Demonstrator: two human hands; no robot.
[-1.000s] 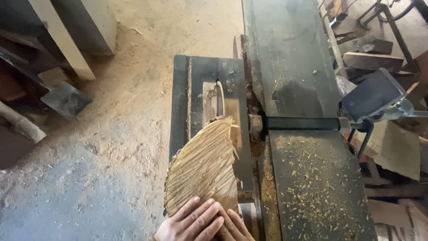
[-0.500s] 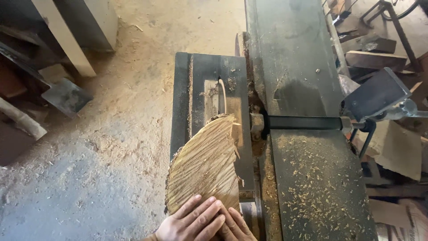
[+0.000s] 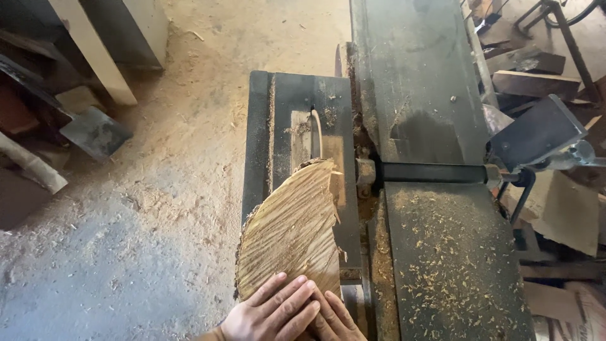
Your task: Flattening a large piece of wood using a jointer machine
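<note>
left hand (image 3: 271, 311): flat, fingers spread, pressing on the near end of the wood slab (image 3: 291, 230)
right hand (image 3: 333, 319): flat too, tucked just beside the left
slab: lying on the saw desk (image 3: 290, 107), stretching ahead of the hands to the blade (image 3: 317, 129)
sawdust (image 3: 445, 252): on the planer bed right of the hands

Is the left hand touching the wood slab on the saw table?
Touching. The head view shows the left hand lying flat on the near end of the wood slab, fingers spread on its surface with no gap.
</note>
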